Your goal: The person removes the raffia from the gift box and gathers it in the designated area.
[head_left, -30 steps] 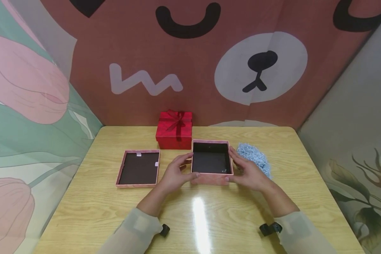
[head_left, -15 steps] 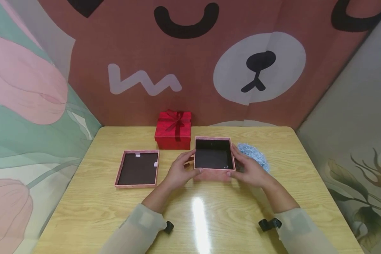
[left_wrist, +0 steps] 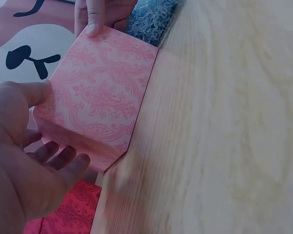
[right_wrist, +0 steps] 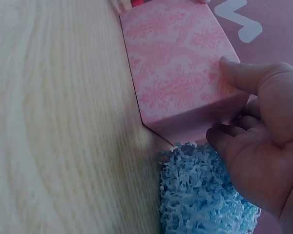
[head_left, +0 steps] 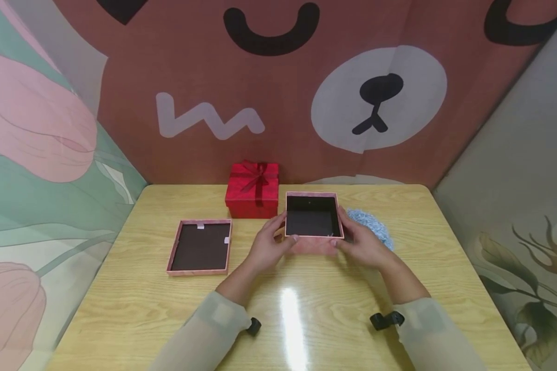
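Observation:
Between my two hands is a pink patterned gift box [head_left: 313, 245] with no lid on it and a dark inside. My left hand [head_left: 268, 246] grips its left side, thumb on the near wall and fingers along the side, as the left wrist view shows. On the opposite side my right hand [head_left: 365, 242] holds it the same way, its thumb [right_wrist: 234, 73] near the corner of the near wall. Right behind that hand lies a clump of light blue shredded paper [head_left: 370, 226]. The box lid [head_left: 201, 247] lies inside up at the left.
A closed red gift box [head_left: 252, 190] with a dark red ribbon bow stands at the back, just left of the pink box. The wooden table [head_left: 167, 319] ends at a wall hung with a bear-print cloth [head_left: 278, 103].
Both hands have slid the pink box away from me toward the back of the table and slightly right. The lid, red box and blue shredded paper stay where they were.

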{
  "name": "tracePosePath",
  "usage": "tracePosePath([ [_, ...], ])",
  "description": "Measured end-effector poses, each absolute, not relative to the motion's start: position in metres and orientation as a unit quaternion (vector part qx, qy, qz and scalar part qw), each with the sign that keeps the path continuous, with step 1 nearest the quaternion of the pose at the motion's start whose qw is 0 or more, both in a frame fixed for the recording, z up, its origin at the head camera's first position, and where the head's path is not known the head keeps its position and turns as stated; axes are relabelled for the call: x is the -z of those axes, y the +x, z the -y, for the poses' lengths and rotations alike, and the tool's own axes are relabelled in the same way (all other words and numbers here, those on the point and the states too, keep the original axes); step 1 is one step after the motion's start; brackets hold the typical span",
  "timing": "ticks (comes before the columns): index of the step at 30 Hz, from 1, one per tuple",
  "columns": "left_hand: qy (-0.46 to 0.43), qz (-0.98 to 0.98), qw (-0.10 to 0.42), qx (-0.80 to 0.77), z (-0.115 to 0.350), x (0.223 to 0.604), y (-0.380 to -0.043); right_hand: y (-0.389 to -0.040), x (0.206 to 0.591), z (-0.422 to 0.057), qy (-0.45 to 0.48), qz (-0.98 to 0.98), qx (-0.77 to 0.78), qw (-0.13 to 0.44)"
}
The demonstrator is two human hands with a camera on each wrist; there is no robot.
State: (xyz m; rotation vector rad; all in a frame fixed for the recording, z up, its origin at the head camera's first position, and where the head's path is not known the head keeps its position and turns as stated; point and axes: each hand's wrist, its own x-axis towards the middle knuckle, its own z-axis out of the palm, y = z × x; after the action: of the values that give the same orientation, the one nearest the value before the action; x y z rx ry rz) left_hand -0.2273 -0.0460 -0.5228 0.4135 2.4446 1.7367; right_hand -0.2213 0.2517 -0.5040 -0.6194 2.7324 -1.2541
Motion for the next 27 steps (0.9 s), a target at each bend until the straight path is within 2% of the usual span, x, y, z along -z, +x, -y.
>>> tracePosePath([
  [8, 0.135, -0.794, 0.03, -0.592, 0.036, 0.524, -0.242, -0.233, 0.504, -0.245, -0.179, -0.895, 0.407, 0.025],
  [17, 0.116, -0.792, 0.026, -0.598, 0.022, 0.521, -0.258, -0.25, 0.506, -0.244, -0.145, -0.896, 0.418, 0.019],
  [27, 0.106, -0.804, 0.016, -0.585, 0.012, 0.523, -0.279, -0.271, 0.5, -0.243, -0.119, -0.893, 0.43, 0.06],
])
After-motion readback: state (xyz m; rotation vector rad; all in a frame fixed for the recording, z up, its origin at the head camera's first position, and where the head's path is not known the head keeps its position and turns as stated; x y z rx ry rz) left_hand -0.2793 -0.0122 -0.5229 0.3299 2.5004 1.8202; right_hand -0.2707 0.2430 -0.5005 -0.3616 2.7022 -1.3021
